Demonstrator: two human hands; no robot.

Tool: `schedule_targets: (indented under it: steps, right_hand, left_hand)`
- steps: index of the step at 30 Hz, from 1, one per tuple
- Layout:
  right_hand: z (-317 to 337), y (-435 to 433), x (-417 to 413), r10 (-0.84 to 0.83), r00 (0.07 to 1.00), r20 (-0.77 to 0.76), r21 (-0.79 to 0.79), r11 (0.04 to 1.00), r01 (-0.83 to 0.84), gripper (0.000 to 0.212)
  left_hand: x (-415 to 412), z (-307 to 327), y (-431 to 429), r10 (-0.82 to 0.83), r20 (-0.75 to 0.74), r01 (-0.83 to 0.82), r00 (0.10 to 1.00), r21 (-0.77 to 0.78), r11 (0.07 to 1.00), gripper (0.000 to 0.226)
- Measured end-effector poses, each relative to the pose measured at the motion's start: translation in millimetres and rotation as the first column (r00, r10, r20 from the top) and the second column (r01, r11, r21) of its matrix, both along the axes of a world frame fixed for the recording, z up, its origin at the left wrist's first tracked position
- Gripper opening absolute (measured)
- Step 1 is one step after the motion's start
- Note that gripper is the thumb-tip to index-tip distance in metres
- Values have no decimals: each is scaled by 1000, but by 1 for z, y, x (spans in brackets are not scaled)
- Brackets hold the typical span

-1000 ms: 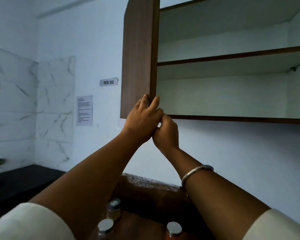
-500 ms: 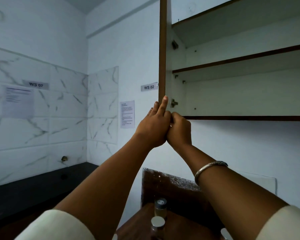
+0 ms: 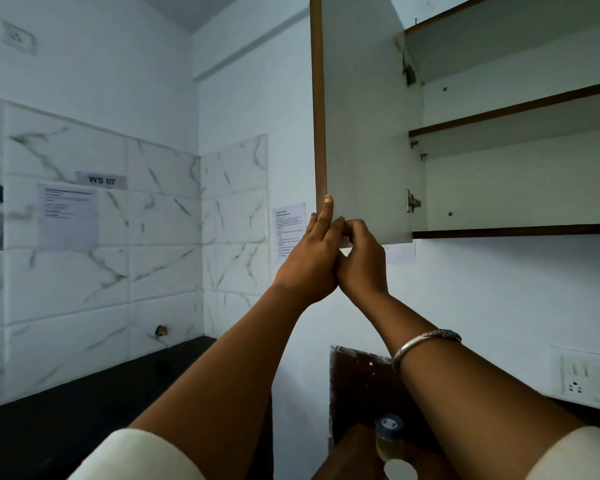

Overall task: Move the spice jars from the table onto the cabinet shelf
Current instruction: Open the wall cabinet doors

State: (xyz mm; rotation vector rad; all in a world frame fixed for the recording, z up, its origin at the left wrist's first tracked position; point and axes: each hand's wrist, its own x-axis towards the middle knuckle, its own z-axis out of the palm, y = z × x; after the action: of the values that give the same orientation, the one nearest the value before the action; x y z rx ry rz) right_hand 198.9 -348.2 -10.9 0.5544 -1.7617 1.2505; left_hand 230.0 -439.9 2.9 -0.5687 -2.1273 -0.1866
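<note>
Both hands up at cabinet door (image 3: 361, 116) lower corner: left hand (image 3: 307, 261) straight-fingered against edge, right hand (image 3: 361, 265) pinching bottom rim. Spice jars (image 3: 390, 441) down on near tabletop (image 3: 350, 452). Risk: door released, swings shut, blocks shelf (image 3: 516, 231).

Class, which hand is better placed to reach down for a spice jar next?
Probably the right hand: the spice jars stand just beside its forearm, while the left hand has its arm further aside. Both touch the cabinet door, so neither is free yet.
</note>
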Motion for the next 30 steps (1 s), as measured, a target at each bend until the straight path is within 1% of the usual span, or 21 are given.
schedule_targets:
  steps: [5, 8, 10, 11, 14, 17, 20, 23, 27, 30]
  right_hand:
    - [-9, -37, -14, -38, 999, 15, 49, 998, 37, 32]
    - [-15, -49, -15, -87, 995, -42, -28, 996, 86, 28]
    - [-18, -50, -14, -128, 989, -68, -69, 990, 123, 25]
    - [-19, -49, -13, -145, 987, -67, -66, 988, 141, 24]
    - [-24, -45, -12, -178, 984, -1, 15, 984, 178, 29]
    - [-34, -41, -10, -198, 976, 87, 140, 973, 185, 45]
    - [-45, -37, -6, -276, 949, 155, 258, 938, 230, 59]
    - [-58, -38, -1, -296, 942, 161, 311, 920, 236, 57]
    - [-81, -38, 8, -287, 940, 183, 354, 911, 209, 57]
    - [-102, -35, 15, -288, 933, 215, 407, 895, 183, 64]
  left_hand:
    - [-18, -9, -39, -25, 50, 24, 998, 27, 999, 70]
    - [-19, -11, -50, -84, 62, 83, 995, 10, 996, 74]
    - [-20, -12, -50, -84, 64, 86, 994, -38, 996, 78]
    - [-20, -12, -48, -66, 57, 70, 996, -63, 996, 79]
    - [-20, -18, -44, -10, 43, 16, 999, -126, 992, 77]
    - [-18, -29, -45, 37, 71, -26, 997, -153, 988, 81]
    - [-12, -44, -47, 54, 82, -38, 995, -186, 982, 84]
    - [-10, -59, -49, 65, 115, -40, 991, -208, 977, 88]
    - [-10, -84, -51, 74, 219, -26, 973, -217, 976, 95]
    - [-7, -104, -51, 50, 314, 12, 948, -190, 982, 97]
